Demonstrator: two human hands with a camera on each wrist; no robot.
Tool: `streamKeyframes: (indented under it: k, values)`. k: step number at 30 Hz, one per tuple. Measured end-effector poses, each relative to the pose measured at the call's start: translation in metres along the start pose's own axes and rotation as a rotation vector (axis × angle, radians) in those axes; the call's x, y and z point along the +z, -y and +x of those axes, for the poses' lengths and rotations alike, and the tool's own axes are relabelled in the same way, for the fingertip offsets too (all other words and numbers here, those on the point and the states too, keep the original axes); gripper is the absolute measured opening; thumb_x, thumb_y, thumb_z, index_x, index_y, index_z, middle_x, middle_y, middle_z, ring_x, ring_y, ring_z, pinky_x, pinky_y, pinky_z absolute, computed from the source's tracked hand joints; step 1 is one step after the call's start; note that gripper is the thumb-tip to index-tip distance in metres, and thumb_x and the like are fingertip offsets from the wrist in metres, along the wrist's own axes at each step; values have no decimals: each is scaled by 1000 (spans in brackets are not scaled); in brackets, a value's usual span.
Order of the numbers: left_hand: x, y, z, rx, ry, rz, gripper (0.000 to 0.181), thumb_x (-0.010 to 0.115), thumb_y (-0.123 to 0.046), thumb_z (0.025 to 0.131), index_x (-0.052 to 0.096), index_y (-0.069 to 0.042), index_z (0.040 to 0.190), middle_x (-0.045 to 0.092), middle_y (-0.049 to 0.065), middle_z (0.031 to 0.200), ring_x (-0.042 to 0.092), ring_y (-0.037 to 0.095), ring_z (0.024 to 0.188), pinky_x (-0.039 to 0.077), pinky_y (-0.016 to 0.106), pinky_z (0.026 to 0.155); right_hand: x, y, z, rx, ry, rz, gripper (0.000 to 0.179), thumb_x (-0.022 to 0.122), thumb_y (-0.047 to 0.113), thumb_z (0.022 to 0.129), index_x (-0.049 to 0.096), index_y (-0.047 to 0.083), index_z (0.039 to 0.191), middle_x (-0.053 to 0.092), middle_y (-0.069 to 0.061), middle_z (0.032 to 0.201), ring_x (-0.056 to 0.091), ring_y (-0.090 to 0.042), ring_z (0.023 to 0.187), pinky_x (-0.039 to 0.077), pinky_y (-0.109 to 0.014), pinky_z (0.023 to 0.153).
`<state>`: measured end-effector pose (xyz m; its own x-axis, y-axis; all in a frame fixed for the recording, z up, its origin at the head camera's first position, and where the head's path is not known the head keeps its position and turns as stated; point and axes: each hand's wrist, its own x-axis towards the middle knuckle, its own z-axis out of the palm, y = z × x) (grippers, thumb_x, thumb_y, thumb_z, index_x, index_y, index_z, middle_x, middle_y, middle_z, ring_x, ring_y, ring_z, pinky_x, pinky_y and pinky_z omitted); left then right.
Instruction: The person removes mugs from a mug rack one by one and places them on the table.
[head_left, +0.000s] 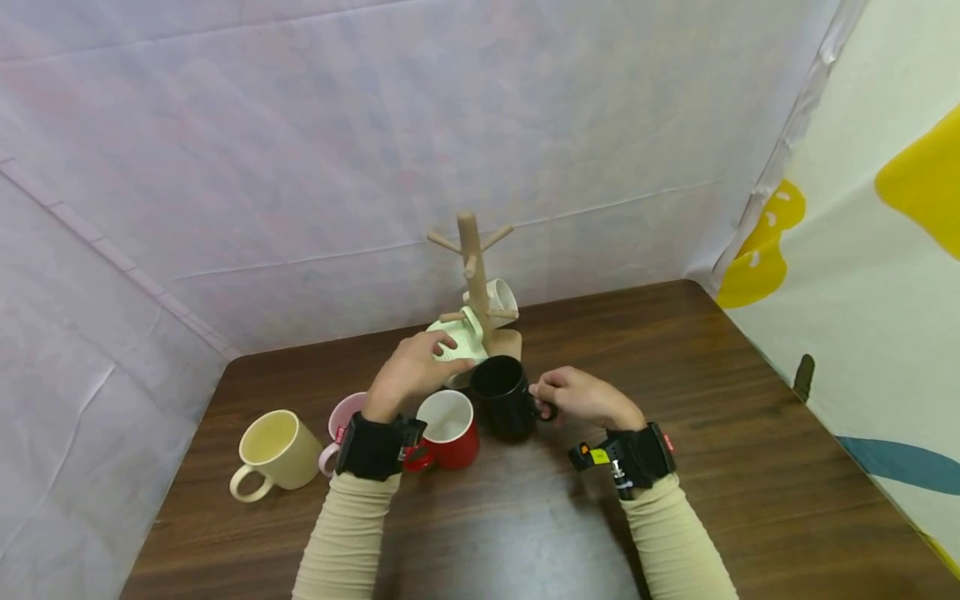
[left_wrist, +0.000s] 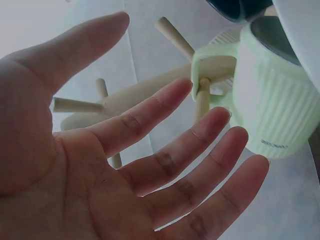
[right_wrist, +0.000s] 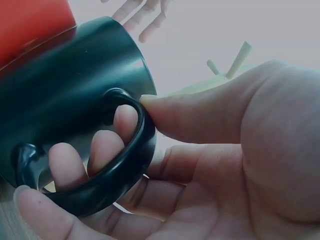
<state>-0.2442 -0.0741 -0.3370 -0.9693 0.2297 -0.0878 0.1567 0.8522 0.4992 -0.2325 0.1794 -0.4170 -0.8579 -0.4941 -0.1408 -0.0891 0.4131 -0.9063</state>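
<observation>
My right hand (head_left: 581,395) grips the handle of a black mug (head_left: 504,400), several fingers passing through the loop in the right wrist view, where the handle (right_wrist: 142,145) fills the lower left. Beside that mug stands a red mug (head_left: 459,442) with a white inside. Its fingers spread, my left hand (left_wrist: 165,160) holds nothing and is near a pale green ribbed mug (left_wrist: 275,100). That green mug hangs by its handle from a peg of the wooden mug tree (head_left: 472,267). Behind the tree's post hangs a white mug (head_left: 501,300).
A yellow mug (head_left: 281,450) stands at the left of the brown table (head_left: 720,400). Partly hidden by the left wrist is a pink mug (head_left: 347,412). White cloth (head_left: 300,150) hangs behind the table, and a patterned cloth (head_left: 862,275) is at the right.
</observation>
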Motion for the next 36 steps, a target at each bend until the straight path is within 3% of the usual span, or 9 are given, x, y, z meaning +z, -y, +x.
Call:
streamKeyframes:
  k: [9, 20, 26, 36]
  values:
    - [-5, 11, -2, 2, 10, 31, 48, 62, -40, 86, 62, -6, 119, 66, 18, 113, 58, 29, 100, 49, 47, 85, -1, -1, 1, 21, 6, 5, 34, 45, 18, 99, 57, -9, 84, 56, -10, 71, 56, -21, 65, 52, -53, 65]
    - [-7, 21, -3, 6, 23, -11, 37, 66, -26, 84, 63, -4, 114, 65, 23, 113, 59, 32, 99, 50, 48, 84, -2, -3, 2, 45, 13, 7, 34, 44, 18, 99, 57, -9, 84, 55, -10, 71, 57, -25, 69, 49, -46, 64]
    - [-7, 24, -2, -8, 32, -20, 39, 68, -27, 82, 63, -4, 114, 64, 23, 114, 59, 33, 98, 50, 48, 81, -2, -5, 2, 52, 15, 9, 33, 44, 18, 99, 58, -8, 84, 55, -11, 72, 57, -28, 70, 47, -44, 64]
    - [-7, 31, -2, -17, 34, -22, 41, 68, -31, 82, 63, -5, 113, 63, 23, 115, 58, 34, 100, 49, 48, 82, -4, -7, 2, 80, 87, 43, 31, 46, 17, 99, 57, -9, 87, 58, -12, 80, 59, -27, 77, 52, -51, 75]
